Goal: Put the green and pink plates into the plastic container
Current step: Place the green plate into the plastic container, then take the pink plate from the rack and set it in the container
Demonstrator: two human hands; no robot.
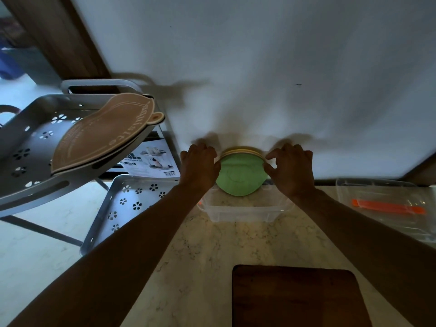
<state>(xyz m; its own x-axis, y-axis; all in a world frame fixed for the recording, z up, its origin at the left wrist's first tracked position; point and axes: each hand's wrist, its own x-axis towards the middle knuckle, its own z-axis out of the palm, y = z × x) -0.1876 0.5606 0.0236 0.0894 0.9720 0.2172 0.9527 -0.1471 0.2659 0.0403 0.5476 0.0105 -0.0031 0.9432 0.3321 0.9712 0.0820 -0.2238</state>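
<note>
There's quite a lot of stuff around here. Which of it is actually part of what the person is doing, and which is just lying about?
Part of the job:
- stack of plates, green one facing the camera, held upright on edge
- left hand and right hand, gripping the stack's sides
- clear plastic container under the stack

Just lying about:
- dark wooden board
- clear lid with orange clip
- grey perforated trays
- tan mat

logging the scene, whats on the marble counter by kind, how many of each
stack of plates, green one in front, held on edge by left hand and right hand; number of plates unclear: 1
clear plastic container: 1
clear lid with orange strip: 1
dark wooden board: 1
total: 4
</note>
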